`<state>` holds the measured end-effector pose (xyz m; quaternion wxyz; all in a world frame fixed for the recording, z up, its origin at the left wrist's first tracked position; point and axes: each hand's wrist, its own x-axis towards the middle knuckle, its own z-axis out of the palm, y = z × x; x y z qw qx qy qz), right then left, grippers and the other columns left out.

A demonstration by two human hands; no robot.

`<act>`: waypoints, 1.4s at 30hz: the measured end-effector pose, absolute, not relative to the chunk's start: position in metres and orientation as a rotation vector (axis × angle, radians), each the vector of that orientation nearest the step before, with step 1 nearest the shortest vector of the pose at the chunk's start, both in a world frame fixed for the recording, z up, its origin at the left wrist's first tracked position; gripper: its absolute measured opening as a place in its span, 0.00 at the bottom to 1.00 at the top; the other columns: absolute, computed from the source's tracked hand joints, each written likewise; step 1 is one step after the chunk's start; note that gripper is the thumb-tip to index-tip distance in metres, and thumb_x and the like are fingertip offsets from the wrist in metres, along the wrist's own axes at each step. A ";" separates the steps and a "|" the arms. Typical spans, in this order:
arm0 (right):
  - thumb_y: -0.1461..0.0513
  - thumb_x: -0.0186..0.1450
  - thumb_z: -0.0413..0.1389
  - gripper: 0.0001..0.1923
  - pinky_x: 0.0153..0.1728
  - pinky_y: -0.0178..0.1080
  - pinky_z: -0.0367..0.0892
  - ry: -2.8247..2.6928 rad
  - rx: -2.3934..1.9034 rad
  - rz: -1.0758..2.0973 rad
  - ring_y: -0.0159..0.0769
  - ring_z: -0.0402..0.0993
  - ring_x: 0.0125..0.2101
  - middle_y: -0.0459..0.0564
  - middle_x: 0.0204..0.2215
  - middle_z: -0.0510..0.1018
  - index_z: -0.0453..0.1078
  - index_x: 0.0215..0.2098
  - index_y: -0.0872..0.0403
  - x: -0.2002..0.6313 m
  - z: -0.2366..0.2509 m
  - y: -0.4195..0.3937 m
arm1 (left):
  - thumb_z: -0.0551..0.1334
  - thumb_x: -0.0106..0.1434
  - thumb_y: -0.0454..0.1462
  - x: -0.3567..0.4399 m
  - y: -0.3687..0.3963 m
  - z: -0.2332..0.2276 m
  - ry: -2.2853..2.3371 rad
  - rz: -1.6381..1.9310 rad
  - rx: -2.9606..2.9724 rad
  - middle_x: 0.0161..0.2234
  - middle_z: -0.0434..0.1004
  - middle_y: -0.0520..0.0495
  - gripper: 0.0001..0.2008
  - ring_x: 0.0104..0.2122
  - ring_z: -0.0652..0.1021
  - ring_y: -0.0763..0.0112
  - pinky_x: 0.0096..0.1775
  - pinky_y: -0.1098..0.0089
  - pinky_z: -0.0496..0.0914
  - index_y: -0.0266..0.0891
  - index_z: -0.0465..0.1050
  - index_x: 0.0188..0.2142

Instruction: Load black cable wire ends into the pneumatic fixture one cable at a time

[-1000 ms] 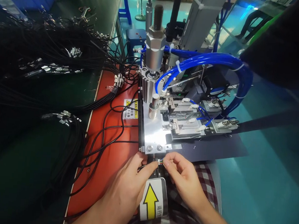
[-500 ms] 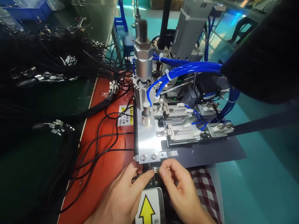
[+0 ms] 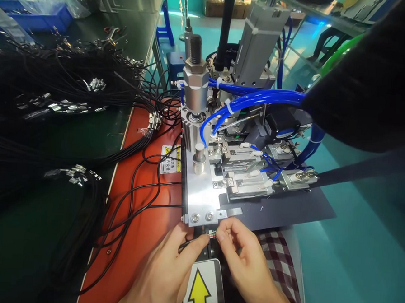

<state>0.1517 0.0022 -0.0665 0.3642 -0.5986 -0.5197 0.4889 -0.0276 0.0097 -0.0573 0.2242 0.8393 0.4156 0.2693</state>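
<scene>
Below the front edge of a metal machine (image 3: 200,194), my left hand (image 3: 169,263) is closed on a black cable (image 3: 185,245), thumb pressed near its end. Small coloured wires (image 3: 212,235) stick out there toward the right. Thumb and forefinger of my right hand (image 3: 243,253) pinch together at those wires; the fingertips hide exactly what they grip. Under both hands sits a white label with a yellow arrow (image 3: 199,291).
Bundles of black cables with silver connectors (image 3: 79,174) cover the dark green table (image 3: 25,232) at left. Loose cables cross the red surface (image 3: 130,238). Blue air tubes (image 3: 259,98) arch over the machine's cylinders. A blue bin (image 3: 53,19) stands at the back left.
The view has shifted slightly, so everything sits a little lower. Both hands keep nearly the same pose at the cable end, with the coloured wires showing a bit more clearly.
</scene>
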 end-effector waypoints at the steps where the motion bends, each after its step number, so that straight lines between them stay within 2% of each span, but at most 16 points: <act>1: 0.57 0.69 0.47 0.11 0.26 0.35 0.57 -1.335 -1.554 1.258 0.32 0.60 0.24 0.43 0.24 0.64 0.63 0.30 0.52 0.152 -0.066 0.002 | 0.52 0.65 0.28 -0.028 0.010 -0.057 1.138 0.739 2.311 0.47 0.66 0.40 0.19 0.44 0.75 0.67 0.42 0.71 0.75 0.41 0.66 0.54; 6: 0.57 0.68 0.47 0.11 0.24 0.34 0.57 -1.345 -1.613 1.241 0.33 0.61 0.23 0.43 0.23 0.65 0.63 0.29 0.52 0.151 -0.063 0.003 | 0.52 0.66 0.28 -0.027 0.011 -0.054 1.127 0.731 2.277 0.47 0.65 0.41 0.19 0.45 0.74 0.68 0.42 0.73 0.74 0.42 0.66 0.54; 11: 0.59 0.67 0.47 0.10 0.25 0.35 0.57 -1.504 -1.706 1.064 0.34 0.64 0.24 0.45 0.25 0.69 0.63 0.29 0.52 0.149 -0.052 0.005 | 0.51 0.66 0.29 -0.026 0.011 -0.054 1.138 0.747 2.306 0.45 0.66 0.41 0.19 0.43 0.74 0.68 0.39 0.74 0.74 0.41 0.66 0.54; 17: 0.57 0.67 0.48 0.12 0.23 0.33 0.57 -1.278 -1.690 1.413 0.31 0.59 0.22 0.40 0.20 0.62 0.62 0.27 0.52 0.154 -0.054 0.010 | 0.52 0.66 0.29 -0.026 0.011 -0.056 1.144 0.776 2.313 0.44 0.66 0.42 0.18 0.41 0.75 0.69 0.38 0.75 0.74 0.42 0.67 0.53; 26: 0.51 0.65 0.50 0.16 0.18 0.31 0.49 -0.981 -1.568 1.620 0.26 0.52 0.17 0.37 0.17 0.57 0.65 0.30 0.55 0.159 -0.058 0.014 | 0.50 0.65 0.26 -0.026 0.009 -0.059 1.178 0.769 2.298 0.46 0.66 0.41 0.20 0.41 0.75 0.69 0.39 0.73 0.74 0.42 0.68 0.52; 36: 0.57 0.64 0.54 0.11 0.21 0.32 0.56 -1.178 -1.653 1.315 0.29 0.58 0.20 0.41 0.19 0.64 0.67 0.27 0.55 0.154 -0.057 0.009 | 0.51 0.64 0.25 -0.027 0.010 -0.056 1.143 0.737 2.291 0.45 0.66 0.41 0.21 0.42 0.75 0.67 0.39 0.73 0.74 0.40 0.67 0.53; 42: 0.56 0.63 0.55 0.11 0.22 0.32 0.57 -1.113 -1.567 1.394 0.29 0.58 0.21 0.40 0.19 0.63 0.68 0.28 0.55 0.156 -0.054 0.011 | 0.50 0.65 0.26 -0.025 0.010 -0.056 1.169 0.753 2.285 0.43 0.66 0.41 0.20 0.40 0.74 0.68 0.39 0.71 0.75 0.41 0.68 0.53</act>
